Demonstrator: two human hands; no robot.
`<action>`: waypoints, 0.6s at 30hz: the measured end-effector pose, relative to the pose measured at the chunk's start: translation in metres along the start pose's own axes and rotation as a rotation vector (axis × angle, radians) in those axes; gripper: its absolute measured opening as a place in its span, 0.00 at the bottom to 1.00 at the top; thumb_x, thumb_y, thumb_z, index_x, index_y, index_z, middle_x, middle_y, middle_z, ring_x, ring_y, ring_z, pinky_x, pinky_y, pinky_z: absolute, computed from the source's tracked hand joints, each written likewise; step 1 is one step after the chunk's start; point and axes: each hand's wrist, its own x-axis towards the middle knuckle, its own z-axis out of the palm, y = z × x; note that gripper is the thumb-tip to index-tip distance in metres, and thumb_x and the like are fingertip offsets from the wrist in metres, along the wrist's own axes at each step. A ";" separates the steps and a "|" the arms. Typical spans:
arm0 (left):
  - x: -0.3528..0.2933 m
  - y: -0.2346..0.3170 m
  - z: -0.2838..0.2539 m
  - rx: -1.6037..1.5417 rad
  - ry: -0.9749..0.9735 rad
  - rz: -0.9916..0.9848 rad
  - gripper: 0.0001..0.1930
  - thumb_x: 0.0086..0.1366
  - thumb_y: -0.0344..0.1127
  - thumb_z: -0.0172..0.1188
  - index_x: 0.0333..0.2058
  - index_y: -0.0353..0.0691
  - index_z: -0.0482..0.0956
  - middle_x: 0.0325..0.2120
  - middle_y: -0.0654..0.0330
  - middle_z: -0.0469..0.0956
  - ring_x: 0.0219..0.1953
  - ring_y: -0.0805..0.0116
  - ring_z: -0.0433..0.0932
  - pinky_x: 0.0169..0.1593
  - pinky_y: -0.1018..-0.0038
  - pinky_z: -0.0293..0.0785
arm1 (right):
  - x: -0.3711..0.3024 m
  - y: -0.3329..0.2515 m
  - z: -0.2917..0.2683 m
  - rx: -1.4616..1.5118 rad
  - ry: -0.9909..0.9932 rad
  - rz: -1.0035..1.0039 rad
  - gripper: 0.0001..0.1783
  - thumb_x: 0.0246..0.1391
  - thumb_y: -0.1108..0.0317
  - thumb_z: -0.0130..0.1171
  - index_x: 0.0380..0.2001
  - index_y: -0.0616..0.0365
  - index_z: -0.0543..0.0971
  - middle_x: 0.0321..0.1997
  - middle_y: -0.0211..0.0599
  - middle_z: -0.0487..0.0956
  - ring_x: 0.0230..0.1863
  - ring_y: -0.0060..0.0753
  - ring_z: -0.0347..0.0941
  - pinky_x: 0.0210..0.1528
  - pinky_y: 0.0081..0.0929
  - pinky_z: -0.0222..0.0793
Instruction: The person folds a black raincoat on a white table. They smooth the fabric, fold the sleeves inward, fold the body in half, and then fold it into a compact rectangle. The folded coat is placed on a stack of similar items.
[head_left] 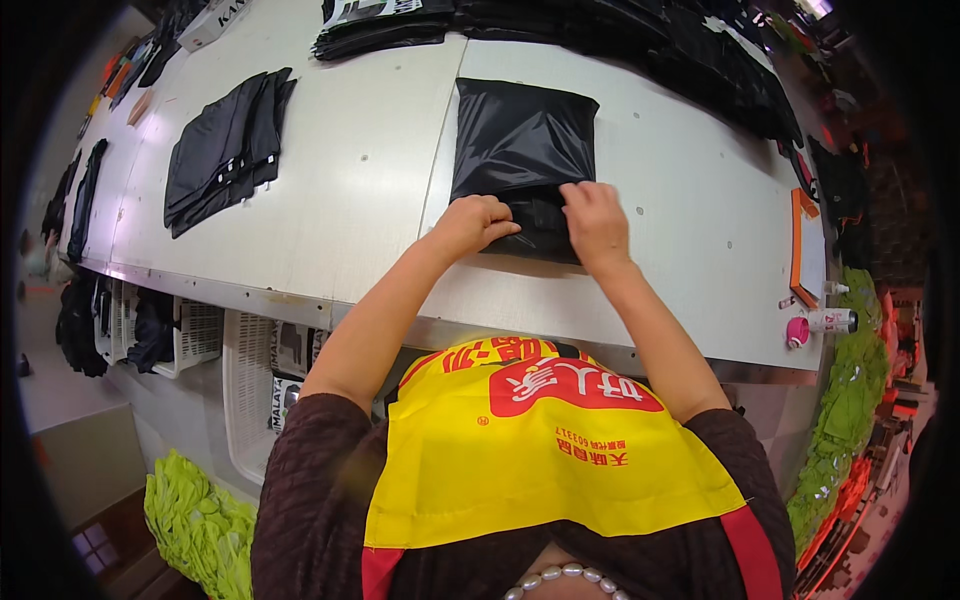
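A glossy black plastic bag (525, 130) lies flat on the white table in front of me. The near end of it is open, and dark folded material shows at the mouth between my hands. At the mouth's left side, my left hand (475, 226) is closed with fingers bent on the bag's edge. My right hand (598, 225) pinches the edge at the right side, slightly blurred. What lies deeper in the bag is hidden.
Folded black garments (228, 150) lie on the table (350, 200) to the left. Black stacks (610, 40) line the far side. An orange-edged box (808, 245) and a bottle (832, 320) stand at the right edge. White baskets (245, 400) sit below the table's near edge.
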 end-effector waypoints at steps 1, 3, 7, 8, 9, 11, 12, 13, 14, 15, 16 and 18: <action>0.001 0.001 0.001 -0.012 0.002 -0.024 0.10 0.57 0.38 0.60 0.27 0.36 0.77 0.27 0.54 0.76 0.33 0.54 0.73 0.37 0.66 0.70 | 0.001 0.010 -0.003 0.069 0.010 0.095 0.18 0.42 0.74 0.60 0.41 0.56 0.74 0.36 0.38 0.73 0.40 0.41 0.70 0.40 0.31 0.69; 0.002 0.004 -0.001 -0.003 -0.018 -0.040 0.10 0.57 0.38 0.60 0.28 0.36 0.78 0.27 0.53 0.76 0.33 0.54 0.74 0.37 0.66 0.70 | 0.003 0.037 -0.009 0.378 -0.093 0.381 0.22 0.41 0.72 0.65 0.43 0.58 0.74 0.35 0.37 0.72 0.35 0.35 0.71 0.36 0.27 0.71; 0.000 0.003 -0.001 0.004 -0.030 -0.034 0.11 0.57 0.39 0.60 0.27 0.36 0.77 0.26 0.54 0.75 0.33 0.54 0.73 0.37 0.65 0.69 | 0.008 0.062 -0.016 0.923 -0.435 0.741 0.26 0.43 0.70 0.66 0.47 0.61 0.72 0.32 0.33 0.69 0.30 0.21 0.70 0.27 0.17 0.72; -0.001 0.003 -0.002 0.007 -0.035 -0.030 0.11 0.57 0.39 0.60 0.27 0.36 0.77 0.26 0.54 0.75 0.32 0.54 0.73 0.37 0.65 0.69 | 0.009 0.064 -0.013 0.904 -0.486 0.737 0.26 0.43 0.70 0.66 0.47 0.60 0.72 0.32 0.32 0.69 0.31 0.20 0.70 0.26 0.16 0.71; 0.000 0.003 -0.002 0.008 -0.035 -0.016 0.11 0.57 0.39 0.60 0.27 0.36 0.76 0.25 0.54 0.75 0.32 0.54 0.73 0.37 0.65 0.69 | 0.012 0.063 -0.009 0.704 -0.456 0.630 0.27 0.42 0.71 0.66 0.49 0.58 0.71 0.34 0.34 0.69 0.33 0.25 0.71 0.29 0.20 0.72; -0.002 0.003 -0.003 0.011 -0.034 0.004 0.11 0.57 0.39 0.60 0.26 0.36 0.76 0.25 0.54 0.74 0.32 0.54 0.73 0.37 0.65 0.69 | 0.021 0.049 0.009 0.310 -0.392 0.408 0.31 0.39 0.73 0.65 0.51 0.54 0.68 0.39 0.38 0.70 0.38 0.35 0.73 0.35 0.29 0.73; 0.000 0.003 -0.002 0.019 -0.026 0.015 0.11 0.57 0.38 0.60 0.26 0.36 0.76 0.25 0.54 0.74 0.32 0.54 0.73 0.36 0.65 0.69 | 0.027 0.042 0.017 0.111 -0.353 0.297 0.34 0.38 0.74 0.65 0.53 0.52 0.67 0.41 0.39 0.70 0.41 0.39 0.74 0.38 0.33 0.74; 0.001 0.002 0.000 0.027 -0.017 0.026 0.10 0.57 0.38 0.60 0.26 0.36 0.76 0.25 0.54 0.74 0.32 0.54 0.73 0.36 0.65 0.69 | 0.032 0.034 0.027 0.033 -0.371 0.306 0.35 0.37 0.75 0.63 0.53 0.49 0.65 0.45 0.42 0.69 0.45 0.47 0.71 0.44 0.39 0.71; 0.000 0.001 0.002 0.034 -0.006 0.034 0.10 0.57 0.38 0.60 0.26 0.37 0.76 0.24 0.54 0.74 0.32 0.54 0.73 0.36 0.65 0.69 | 0.029 0.036 0.042 -0.024 -0.254 0.279 0.31 0.40 0.75 0.61 0.51 0.49 0.67 0.42 0.41 0.69 0.43 0.45 0.71 0.42 0.37 0.72; 0.000 0.002 0.006 0.060 0.012 0.047 0.10 0.57 0.38 0.60 0.25 0.37 0.76 0.24 0.55 0.73 0.31 0.55 0.72 0.36 0.65 0.69 | 0.024 0.038 0.053 -0.019 -0.200 0.270 0.31 0.40 0.75 0.60 0.52 0.49 0.67 0.41 0.40 0.69 0.43 0.45 0.71 0.41 0.37 0.72; -0.002 0.005 0.012 0.085 0.031 0.060 0.09 0.56 0.38 0.61 0.25 0.38 0.76 0.24 0.55 0.73 0.31 0.55 0.72 0.36 0.65 0.69 | 0.019 0.042 0.061 -0.014 -0.146 0.261 0.31 0.41 0.76 0.60 0.52 0.49 0.67 0.40 0.40 0.69 0.42 0.44 0.71 0.41 0.37 0.72; -0.004 0.009 0.016 0.121 0.116 0.058 0.09 0.56 0.38 0.61 0.25 0.39 0.76 0.23 0.56 0.72 0.31 0.56 0.72 0.35 0.65 0.68 | 0.020 0.042 0.058 0.042 -0.130 0.232 0.28 0.40 0.75 0.59 0.50 0.50 0.70 0.39 0.39 0.70 0.42 0.44 0.70 0.41 0.36 0.72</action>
